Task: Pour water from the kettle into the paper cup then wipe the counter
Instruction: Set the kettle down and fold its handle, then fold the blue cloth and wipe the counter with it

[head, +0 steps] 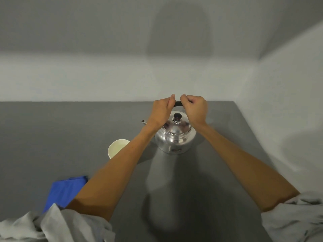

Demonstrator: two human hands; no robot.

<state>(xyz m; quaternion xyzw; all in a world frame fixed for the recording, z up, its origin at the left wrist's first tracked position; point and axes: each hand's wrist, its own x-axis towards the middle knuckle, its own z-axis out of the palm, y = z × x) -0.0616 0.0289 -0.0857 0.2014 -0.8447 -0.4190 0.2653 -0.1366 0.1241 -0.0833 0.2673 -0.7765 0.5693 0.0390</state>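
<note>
Both hands close on the black handle (178,103) of the metal kettle (175,135), one at each end of the bar. In the left hand (161,110) the grip is clenched around the handle's left end, with the thumb raised above the bar. In the right hand (195,109) the fingers curl over the right end, knuckles toward the camera, and a short stretch of bare handle shows between the two hands.

Below the hands the kettle stands upright on the grey surface (52,137), its lid on, with a dark knob (177,117) at the top. Its spout (143,122) points left, partly hidden behind the left wrist. A small mark sits low on the kettle's front, too blurred to read.

Just to the left of the kettle, and nearer the camera, is the white paper cup (116,148), upright and partly covered by the left forearm; no print shows on it. Well apart from both, near the front left, a folded blue cloth (64,191) lies flat. Grey sleeves (293,219) are pushed up both arms.
</note>
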